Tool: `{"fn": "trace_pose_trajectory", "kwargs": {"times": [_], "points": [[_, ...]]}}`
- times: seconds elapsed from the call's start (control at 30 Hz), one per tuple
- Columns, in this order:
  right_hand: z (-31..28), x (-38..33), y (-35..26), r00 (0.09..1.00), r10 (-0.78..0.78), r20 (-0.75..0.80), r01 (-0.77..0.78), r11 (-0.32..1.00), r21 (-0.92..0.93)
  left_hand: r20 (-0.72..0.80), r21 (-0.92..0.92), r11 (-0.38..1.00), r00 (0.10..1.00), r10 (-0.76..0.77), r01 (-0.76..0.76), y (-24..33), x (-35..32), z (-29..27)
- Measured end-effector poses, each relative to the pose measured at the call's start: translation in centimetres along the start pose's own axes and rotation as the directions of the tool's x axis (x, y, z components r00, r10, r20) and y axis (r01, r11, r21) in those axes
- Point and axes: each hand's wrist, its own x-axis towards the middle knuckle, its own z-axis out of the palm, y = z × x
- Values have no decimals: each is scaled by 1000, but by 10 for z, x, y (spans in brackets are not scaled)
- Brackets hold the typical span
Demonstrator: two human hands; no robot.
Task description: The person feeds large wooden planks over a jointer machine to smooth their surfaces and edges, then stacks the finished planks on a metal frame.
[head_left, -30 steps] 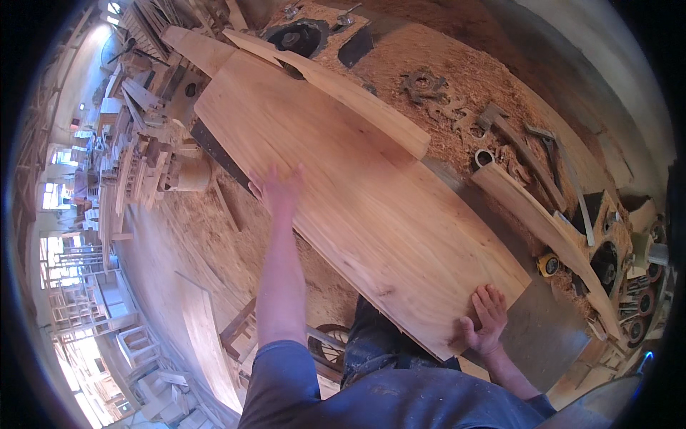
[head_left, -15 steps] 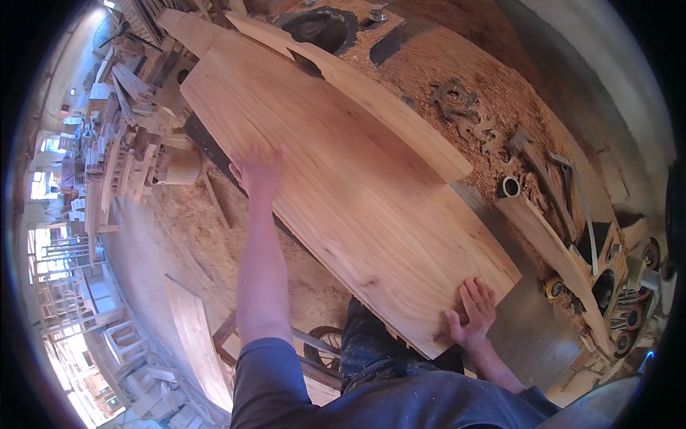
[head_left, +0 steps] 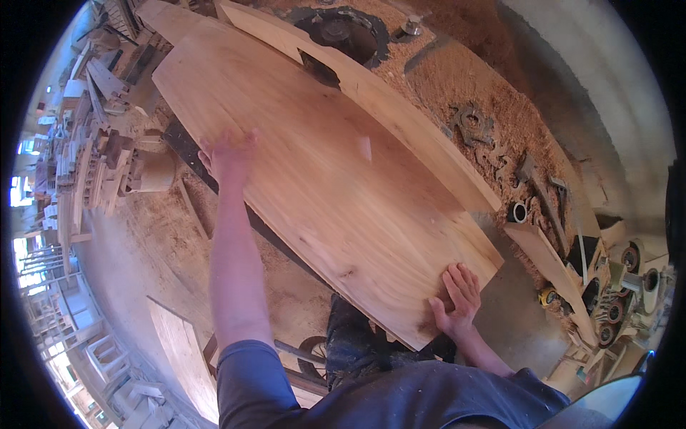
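Left hand [head_left: 227, 156], fingers spread, lies flat on the left long edge of the panel [head_left: 321, 179]; right hand [head_left: 457, 300] presses open-palmed on its near end. The panel lies flat on the table [head_left: 514, 322], long axis running from near right to far left, beside the saw blade [head_left: 336, 32].

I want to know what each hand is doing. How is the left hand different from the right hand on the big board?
The left hand reaches far out with a straight arm, at the long left edge of the wide wooden board. The right hand stays close to the body, lying flat on the board's near corner with fingers spread. Both hands are bare and touch the same board.
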Motion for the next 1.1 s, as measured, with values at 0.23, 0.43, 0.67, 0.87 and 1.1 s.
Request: {"fn": "trace_pose_trajectory", "kwargs": {"times": [0.23,0.43,0.67,0.87,1.1], "points": [[7,18,-18,1000,11,-21,-12,998,-64,-54,-67,998,998,-8,4,-7,26,9],[4,17,-17,999,-43,-4,42,997,-68,-87,-105,987,990,113,-122,-12,-42,52],[5,12,-11,991,-134,-6,133,989,-70,-49,-304,944,991,122,-131,30,-197,7],[13,17,-12,995,-101,0,101,994,-41,-146,-339,931,985,91,-136,19,-186,15],[27,44,-25,996,-81,-40,82,997,4,-202,-370,915,976,87,-158,16,-148,16]]}}
